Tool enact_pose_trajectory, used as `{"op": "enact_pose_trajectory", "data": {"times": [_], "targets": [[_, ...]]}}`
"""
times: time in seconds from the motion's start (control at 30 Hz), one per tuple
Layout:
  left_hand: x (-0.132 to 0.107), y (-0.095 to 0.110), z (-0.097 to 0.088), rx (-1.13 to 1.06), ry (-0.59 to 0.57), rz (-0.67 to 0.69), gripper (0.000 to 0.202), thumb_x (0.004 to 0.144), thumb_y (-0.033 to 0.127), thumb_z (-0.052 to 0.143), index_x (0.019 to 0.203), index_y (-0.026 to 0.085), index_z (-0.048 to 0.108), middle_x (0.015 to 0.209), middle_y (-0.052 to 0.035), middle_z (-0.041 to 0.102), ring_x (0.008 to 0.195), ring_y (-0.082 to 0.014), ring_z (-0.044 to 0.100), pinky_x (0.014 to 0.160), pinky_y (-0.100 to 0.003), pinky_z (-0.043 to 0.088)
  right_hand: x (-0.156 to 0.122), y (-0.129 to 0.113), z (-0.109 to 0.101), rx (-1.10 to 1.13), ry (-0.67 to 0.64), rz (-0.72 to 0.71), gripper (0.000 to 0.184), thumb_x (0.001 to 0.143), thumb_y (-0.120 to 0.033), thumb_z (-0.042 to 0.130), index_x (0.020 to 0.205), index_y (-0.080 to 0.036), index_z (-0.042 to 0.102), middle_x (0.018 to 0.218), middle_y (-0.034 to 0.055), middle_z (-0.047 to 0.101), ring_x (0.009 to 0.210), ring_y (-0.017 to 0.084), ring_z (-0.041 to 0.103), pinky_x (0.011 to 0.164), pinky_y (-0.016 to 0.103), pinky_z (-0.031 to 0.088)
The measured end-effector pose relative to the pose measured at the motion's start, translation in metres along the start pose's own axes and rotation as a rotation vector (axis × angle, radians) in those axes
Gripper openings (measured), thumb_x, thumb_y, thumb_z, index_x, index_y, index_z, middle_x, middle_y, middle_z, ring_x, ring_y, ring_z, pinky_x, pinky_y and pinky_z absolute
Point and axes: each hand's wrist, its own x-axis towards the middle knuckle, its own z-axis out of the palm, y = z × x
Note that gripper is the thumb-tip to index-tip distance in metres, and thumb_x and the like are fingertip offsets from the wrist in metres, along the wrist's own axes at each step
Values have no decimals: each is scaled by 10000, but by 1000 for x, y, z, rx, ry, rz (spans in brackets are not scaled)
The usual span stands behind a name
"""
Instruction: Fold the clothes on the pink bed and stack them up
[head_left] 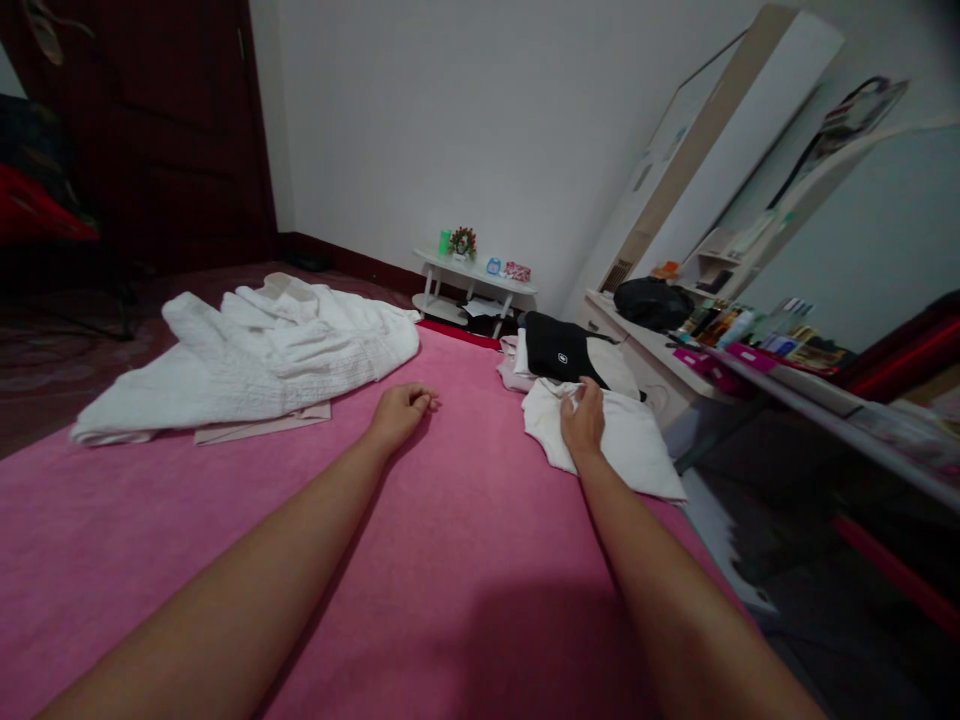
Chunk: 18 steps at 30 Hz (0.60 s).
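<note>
My right hand [583,418] is over a folded white garment [634,440] at the right of the pink bed cover, its fingers closed on the cloth near the upper edge. Resting on the cover, my left hand [401,415] has its fingers curled together, and nothing shows in them. To its left lies a loose heap of white clothing [277,350], wrinkled and spread out. A flat pale pink cloth [262,423] sticks out from under that heap. Just beyond the folded garment, a black garment with a small white logo [551,345] lies on other folded clothes.
Past the far edge of the pink cover [450,560] stands a low white table [476,268] with small ornaments. A dressing table [637,345] on the right bears a black bag [652,303] and several bottles. A dark red door [157,130] is at the far left.
</note>
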Motion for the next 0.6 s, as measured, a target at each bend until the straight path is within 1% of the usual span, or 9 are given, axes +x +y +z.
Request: {"op": "enact_pose_trajectory", "data": {"times": [0.07, 0.1, 0.13, 0.2, 0.27, 0.37, 0.43, 0.53, 0.6], "targets": [[-1, 1, -1, 7, 0, 5, 197, 765, 260, 572, 854, 137, 697, 767, -96, 721, 705, -194, 671, 688, -309, 500, -3, 0, -2, -69, -92, -84, 503, 935, -332, 356, 1407, -158, 349, 1440, 132, 411, 1331, 240, 350, 1090, 377, 277], [-2, 1, -1, 13, -2, 10, 197, 765, 257, 570, 855, 137, 698, 769, -96, 723, 703, -194, 672, 689, -309, 502, -4, 0, -2, -116, -172, -111, 521, 938, -373, 366, 1416, -165, 354, 1478, 118, 373, 1362, 248, 306, 1102, 391, 257], [-2, 1, -2, 20, -4, 15, 200, 767, 253, 566, 859, 136, 699, 773, -98, 724, 706, -194, 674, 691, -309, 503, -5, -1, -3, -164, -265, -117, 561, 939, -413, 366, 1443, -169, 326, 1517, 107, 319, 1389, 258, 262, 1110, 417, 242], [-2, 0, -2, 40, -5, 28, 211, 776, 245, 551, 877, 134, 699, 787, -102, 728, 719, -195, 679, 699, -310, 507, -8, -7, -2, -243, -406, -39, 638, 946, -464, 329, 1499, -165, 220, 1569, 98, 203, 1423, 277, 186, 1118, 483, 202], [-2, -1, -2, 63, -5, 40, 217, 787, 233, 535, 885, 128, 696, 801, -106, 730, 728, -192, 681, 711, -310, 510, -15, -20, -2, -289, -457, 82, 649, 959, -465, 273, 1518, -153, 163, 1579, 116, 155, 1430, 296, 164, 1115, 535, 160], [0, -5, -1, 96, -3, 54, 212, 794, 211, 520, 879, 124, 693, 805, -101, 732, 732, -185, 682, 727, -306, 514, -36, -55, 0, -314, -442, 204, 641, 962, -463, 250, 1506, -125, 219, 1563, 185, 163, 1423, 346, 158, 1097, 576, 129], [0, -6, -1, 121, -4, 62, 210, 795, 192, 514, 880, 122, 693, 801, -95, 734, 737, -182, 685, 735, -303, 517, -55, -86, 2, -298, -423, 191, 643, 953, -484, 280, 1485, -124, 286, 1557, 203, 167, 1426, 366, 124, 1093, 584, 108], [-1, -5, -1, 168, -11, 71, 218, 801, 166, 504, 897, 122, 694, 809, -86, 737, 755, -179, 689, 749, -297, 520, -82, -135, 7, -181, -466, 22, 624, 944, -507, 313, 1474, -178, 324, 1554, 163, 217, 1432, 337, 126, 1102, 579, 93], [-4, -2, -2, 207, -18, 78, 227, 808, 155, 495, 916, 123, 692, 825, -83, 740, 777, -176, 692, 764, -294, 521, -95, -159, 9, -87, -493, -96, 610, 942, -516, 325, 1468, -208, 339, 1551, 143, 240, 1430, 325, 150, 1100, 585, 109]]}}
